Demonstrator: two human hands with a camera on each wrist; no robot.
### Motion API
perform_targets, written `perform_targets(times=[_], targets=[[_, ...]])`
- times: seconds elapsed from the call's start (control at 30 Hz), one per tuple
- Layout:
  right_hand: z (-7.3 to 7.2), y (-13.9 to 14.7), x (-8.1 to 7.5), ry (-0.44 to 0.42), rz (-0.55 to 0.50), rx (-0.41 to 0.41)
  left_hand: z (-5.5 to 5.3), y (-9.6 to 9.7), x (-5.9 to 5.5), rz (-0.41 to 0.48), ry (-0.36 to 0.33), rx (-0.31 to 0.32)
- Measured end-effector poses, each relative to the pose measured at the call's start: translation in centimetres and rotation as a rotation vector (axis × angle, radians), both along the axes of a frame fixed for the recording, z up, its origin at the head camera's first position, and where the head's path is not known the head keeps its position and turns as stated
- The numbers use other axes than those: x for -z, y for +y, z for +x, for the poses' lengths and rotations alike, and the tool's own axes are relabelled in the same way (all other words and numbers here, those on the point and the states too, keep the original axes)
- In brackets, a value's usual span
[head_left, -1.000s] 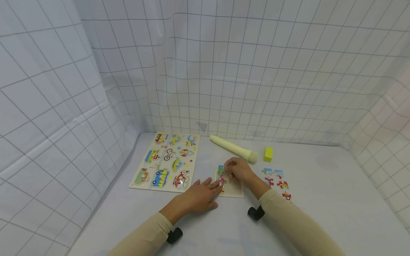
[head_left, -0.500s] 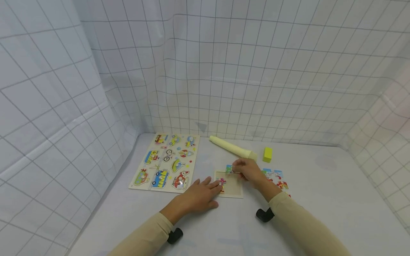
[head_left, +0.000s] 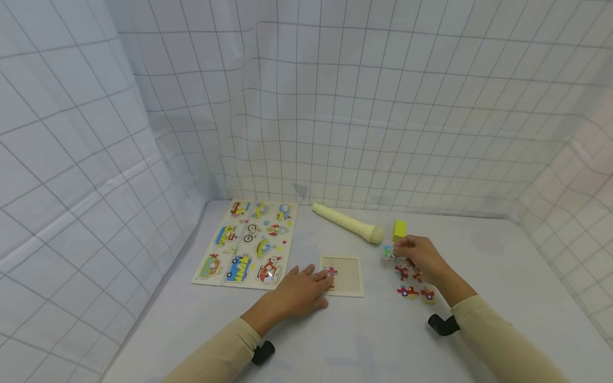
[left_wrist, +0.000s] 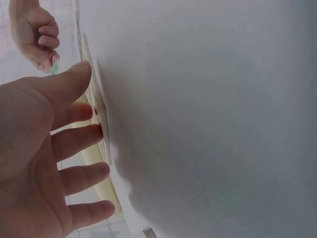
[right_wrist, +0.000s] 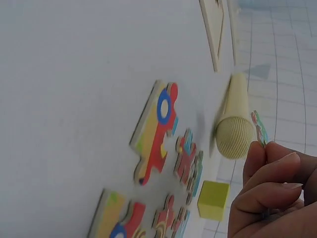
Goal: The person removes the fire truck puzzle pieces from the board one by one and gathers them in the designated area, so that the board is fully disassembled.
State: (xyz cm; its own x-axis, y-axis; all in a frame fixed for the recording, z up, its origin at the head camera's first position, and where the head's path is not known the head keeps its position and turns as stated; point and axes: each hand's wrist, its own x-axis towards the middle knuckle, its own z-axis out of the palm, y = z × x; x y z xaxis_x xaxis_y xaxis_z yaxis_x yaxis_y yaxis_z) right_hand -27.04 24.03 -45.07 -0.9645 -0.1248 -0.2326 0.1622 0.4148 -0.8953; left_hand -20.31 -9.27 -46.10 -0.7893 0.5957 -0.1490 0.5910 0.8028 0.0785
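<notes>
In the head view my right hand [head_left: 421,255] pinches a small green and blue jigsaw piece [head_left: 388,252] between thumb and fingertips, raised over a group of loose jigsaw pieces [head_left: 408,292]. The right wrist view shows the same pinched piece [right_wrist: 259,128] edge-on, clear of the table. My left hand [head_left: 300,291] lies flat with spread fingers, its fingertips on the left part of a shallow wooden puzzle tray [head_left: 355,292]. Red and pink pieces [head_left: 332,272] sit in that tray beside the fingertips, partly covered by them.
A larger board [head_left: 249,247] with vehicle pictures lies on the left. Behind the tray is a pale yellow toy microphone [head_left: 347,221]. A yellow block [head_left: 399,230] stands near the loose pieces. Gridded white curtain [head_left: 335,106] encloses the back and sides.
My right hand has lifted the green and blue piece out of the tray's upper left and carried it right, over the loose pieces. The left hand stays on the tray.
</notes>
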Motion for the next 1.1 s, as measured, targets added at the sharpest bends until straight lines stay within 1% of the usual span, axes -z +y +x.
perform_targets(times=[0.07, 0.17, 0.27, 0.37, 0.47, 0.6, 0.77, 0.87, 1.0, 1.1], targets=[[-0.1, 0.6, 0.1, -0.019, 0.000, 0.015, -0.1, 0.1, 0.0, -0.013, 0.020, 0.001], [-0.4, 1.0, 0.4, -0.026, -0.005, 0.020, -0.2, 0.3, 0.0, -0.033, 0.053, 0.000], [-0.9, 0.6, 0.8, -0.040, 0.009, 0.025, -0.3, 0.4, 0.1, -0.043, 0.070, -0.002], [-1.4, -0.2, 1.4, -0.039, 0.045, 0.015, -0.4, 0.5, 0.0, -0.039, 0.066, -0.006], [-1.8, -1.3, 1.6, -0.019, 0.084, -0.006, -0.4, 0.6, -0.1, -0.042, 0.068, -0.002], [-2.1, -2.4, 1.8, 0.029, 0.144, 0.006, -0.4, 0.6, 0.0, -0.045, 0.066, 0.004], [-2.2, -2.9, 2.0, 0.101, 0.266, 0.017, -0.3, 0.5, -0.3, -0.039, 0.033, 0.017], [-2.2, -2.9, 2.0, 0.134, 0.309, 0.016, -0.1, 0.3, -0.4, -0.027, -0.001, 0.020], [-2.1, -3.0, 1.9, 0.167, 0.312, 0.044, 0.0, 0.0, -0.5, 0.008, -0.059, 0.008], [-1.8, -3.5, 1.5, 0.188, 0.282, 0.062, 0.0, -0.2, -0.6, 0.038, -0.096, -0.002]])
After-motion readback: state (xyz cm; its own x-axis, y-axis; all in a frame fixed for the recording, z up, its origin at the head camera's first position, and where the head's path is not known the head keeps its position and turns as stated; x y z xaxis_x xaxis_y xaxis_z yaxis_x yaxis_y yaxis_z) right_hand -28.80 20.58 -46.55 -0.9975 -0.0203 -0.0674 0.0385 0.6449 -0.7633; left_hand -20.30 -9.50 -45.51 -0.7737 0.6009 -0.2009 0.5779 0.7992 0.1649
